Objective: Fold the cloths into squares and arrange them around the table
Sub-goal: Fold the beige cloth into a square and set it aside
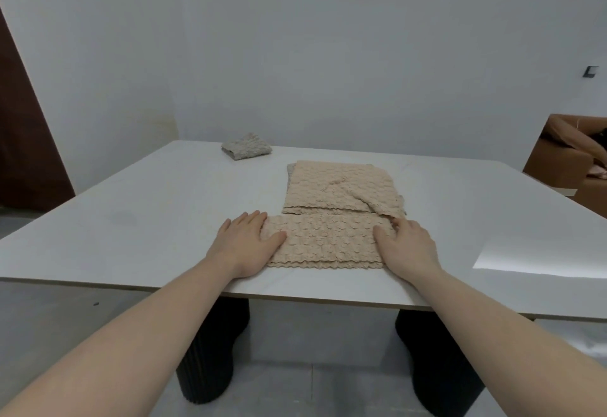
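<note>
I count three cloths on the white table, all with a bumpy, puckered weave. One beige cloth lies in the lower middle of the frame, folded into a wide band near the table's near edge. A second beige cloth lies flat just above it, roughly square, one corner turned over at its right side, with a grey layer peeking out along its left and right edges. A small grey cloth, folded into a thick square, sits alone near the far edge, above and left of centre. My left hand lies flat, its grip spread, fingers on the band's left end. My right hand rests on the band's right end, fingertips curled at the cloth's upper right corner; whether they pinch it I cannot tell.
</note>
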